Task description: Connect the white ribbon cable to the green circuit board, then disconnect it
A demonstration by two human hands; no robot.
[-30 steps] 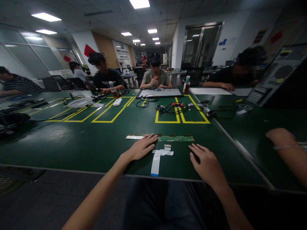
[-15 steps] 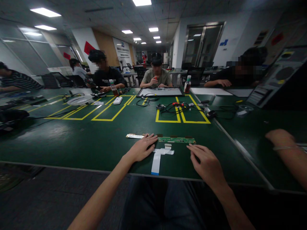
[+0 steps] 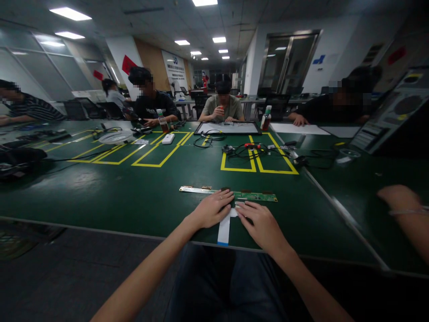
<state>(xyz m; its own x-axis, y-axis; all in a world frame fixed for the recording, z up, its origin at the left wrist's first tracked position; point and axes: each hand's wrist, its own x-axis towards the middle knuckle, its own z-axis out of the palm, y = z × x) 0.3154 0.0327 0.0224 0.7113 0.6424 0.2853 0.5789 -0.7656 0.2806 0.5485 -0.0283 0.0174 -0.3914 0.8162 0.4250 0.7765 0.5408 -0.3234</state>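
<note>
A long, narrow green circuit board (image 3: 259,197) lies crosswise on the green table, its left part pale and shiny. My left hand (image 3: 212,209) rests flat with fingers stretched over the middle of this board, hiding part of it. Below it is a white flat ribbon cable (image 3: 224,230) with a blue end toward the table's front edge. My right hand (image 3: 263,224) is at the upper, folded end of the cable, fingers stretched out and fingertips at its connector. The hands are close together, and they cover much of the cable's upper part.
Black cables and a red-handled tool (image 3: 252,146) lie beyond the board amid yellow tape outlines. Farther back are a white box (image 3: 168,139), a bottle (image 3: 266,118) and a framed panel (image 3: 228,129). Another person's arm (image 3: 404,203) reaches in at right; several people sit around.
My right hand has moved left from beside the board's right end to the cable's connector. My left hand has shifted slightly right along the board. The view has turned slightly.
</note>
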